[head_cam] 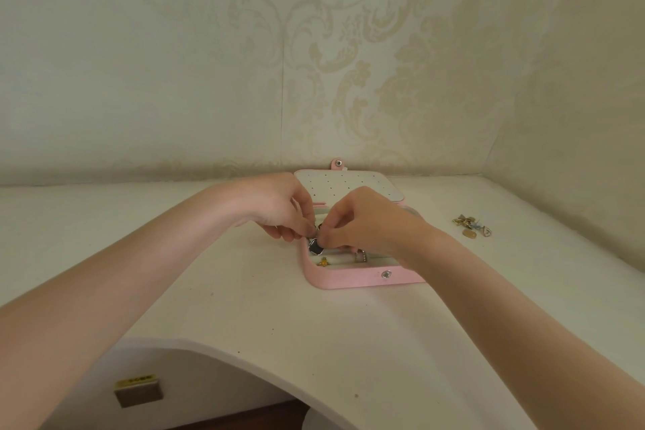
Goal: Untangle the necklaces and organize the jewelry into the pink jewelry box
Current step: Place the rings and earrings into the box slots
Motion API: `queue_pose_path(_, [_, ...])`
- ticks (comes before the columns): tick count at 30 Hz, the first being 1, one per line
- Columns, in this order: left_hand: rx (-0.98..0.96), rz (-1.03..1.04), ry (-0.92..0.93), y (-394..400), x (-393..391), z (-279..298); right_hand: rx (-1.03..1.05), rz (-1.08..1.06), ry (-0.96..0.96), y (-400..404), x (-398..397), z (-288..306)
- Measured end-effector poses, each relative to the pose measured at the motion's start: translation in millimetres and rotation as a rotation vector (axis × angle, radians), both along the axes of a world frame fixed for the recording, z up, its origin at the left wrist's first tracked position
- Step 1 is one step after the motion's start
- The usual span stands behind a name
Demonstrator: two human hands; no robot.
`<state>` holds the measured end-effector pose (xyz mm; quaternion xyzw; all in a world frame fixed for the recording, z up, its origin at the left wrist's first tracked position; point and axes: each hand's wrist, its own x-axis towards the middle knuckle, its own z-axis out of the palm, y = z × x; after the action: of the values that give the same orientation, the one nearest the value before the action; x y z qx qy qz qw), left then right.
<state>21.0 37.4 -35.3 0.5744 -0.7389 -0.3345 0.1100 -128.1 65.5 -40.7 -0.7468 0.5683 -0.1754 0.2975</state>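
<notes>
Pendant [316,247] hangs downward, pinched over the pink jewelry box [352,280].

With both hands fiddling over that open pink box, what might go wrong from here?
The dark pendant hangs just below the pinching fingertips of the left hand and right hand, above the pink jewelry box; a slip would probably drop it among the pieces already inside. The small jewelry pile lies out on the table, so a sweeping right forearm might scatter it.

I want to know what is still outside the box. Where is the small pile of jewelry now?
In the head view, the small pile of jewelry lies on the white tabletop, to the right of the open pink jewelry box, near the right-hand wall, apart from both hands.
</notes>
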Motion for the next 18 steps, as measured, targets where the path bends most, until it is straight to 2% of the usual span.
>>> queue_pose_path(9, [-0.012,-0.037,-0.062,-1.5,-2.9,5.6,-0.109,0.04,0.16,-5.1,8.2,1.0])
queue_pose_path(18, [-0.041,-0.039,-0.102,-1.6,-5.3,5.0,-0.163,0.051,0.072,-3.9,6.0,-5.2])
